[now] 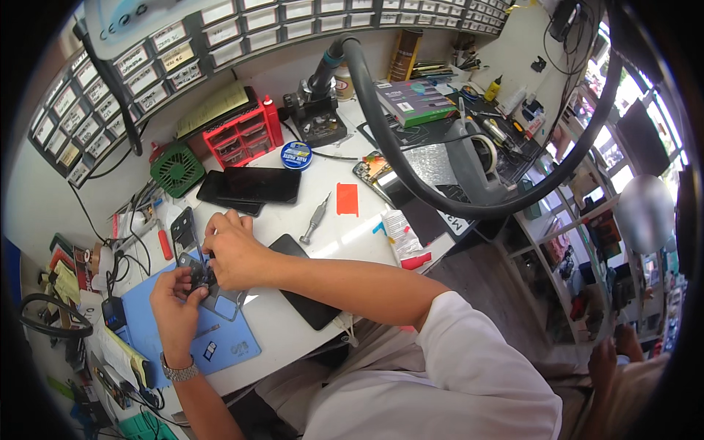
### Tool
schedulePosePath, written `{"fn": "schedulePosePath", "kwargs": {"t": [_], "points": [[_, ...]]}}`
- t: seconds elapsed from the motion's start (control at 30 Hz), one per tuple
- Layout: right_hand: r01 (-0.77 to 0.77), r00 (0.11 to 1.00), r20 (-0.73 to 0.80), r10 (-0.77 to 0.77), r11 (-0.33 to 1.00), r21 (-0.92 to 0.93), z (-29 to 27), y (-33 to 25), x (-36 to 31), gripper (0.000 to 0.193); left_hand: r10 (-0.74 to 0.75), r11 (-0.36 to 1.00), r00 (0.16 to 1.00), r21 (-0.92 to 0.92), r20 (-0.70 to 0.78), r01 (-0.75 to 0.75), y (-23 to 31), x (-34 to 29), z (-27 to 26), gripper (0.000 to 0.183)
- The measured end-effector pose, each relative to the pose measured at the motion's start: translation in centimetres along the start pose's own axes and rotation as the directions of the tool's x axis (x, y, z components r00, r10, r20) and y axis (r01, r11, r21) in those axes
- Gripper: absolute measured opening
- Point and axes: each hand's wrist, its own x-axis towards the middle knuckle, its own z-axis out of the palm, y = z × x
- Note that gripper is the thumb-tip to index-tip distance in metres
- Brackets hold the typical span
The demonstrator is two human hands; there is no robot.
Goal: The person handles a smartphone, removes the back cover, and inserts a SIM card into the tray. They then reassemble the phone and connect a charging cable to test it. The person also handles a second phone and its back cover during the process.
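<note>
Over a blue mat (238, 346), my left hand (176, 301) grips the edge of a taken-apart phone (199, 274) between thumb and fingers. Dark inner parts of it show, with a clear-edged frame (229, 304) below. My right hand (238, 253) reaches across from the right, its fingers pinched together at the phone's upper side. Whatever sits in that pinch is hidden by the fingers. Behind the hands stands a dark phone back cover (183, 229) with camera openings. A small card-tray-like piece (210, 350) lies on the mat.
Right of my hands lie a dark phone (304, 282), a grey precision screwdriver (317, 218) and a red-orange sheet (347, 199). Two black phones (260, 185) rest farther back, near a flux tin (296, 155) and a green fan (177, 170). A thick black cable (389, 158) arches over the bench.
</note>
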Motion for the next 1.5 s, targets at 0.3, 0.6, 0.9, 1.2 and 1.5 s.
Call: {"fn": "schedulePosePath", "kwargs": {"t": [0.3,0.6,0.9,1.2,1.5], "points": [[0.061,0.982,-0.185,-0.047,0.995,0.074,-0.7,0.1,1.1,0.019,0.134,0.991,0.989,0.021,-0.067,-0.133,-1.0,0.2,-0.6,0.032],[0.153,0.979,-0.175,-0.107,0.949,0.276,-6.2,-4.0,0.1,0.015,0.312,0.948,0.867,0.069,-0.389,-0.311,-1.8,1.3,-0.9,0.033],[0.009,0.998,-0.064,0.018,0.918,0.396,-16.7,-7.8,-18.8,0.025,0.378,0.890,0.666,0.052,-0.643,-0.454,-2.0,0.3,-2.2,0.028],[-0.623,0.781,-0.050,0.623,0.782,0.007,-14.0,-1.4,-32.4,0.019,0.454,0.788,0.528,0.048,-0.718,-0.614,0.9,-2.8,-2.8,0.042],[-0.828,0.538,-0.049,0.841,0.517,-0.219,-3.5,9.5,-38.6,0.084,0.591,0.773,0.750,-0.475,0.296,-0.421,9.2,-17.2,-0.6,0.018]]}}
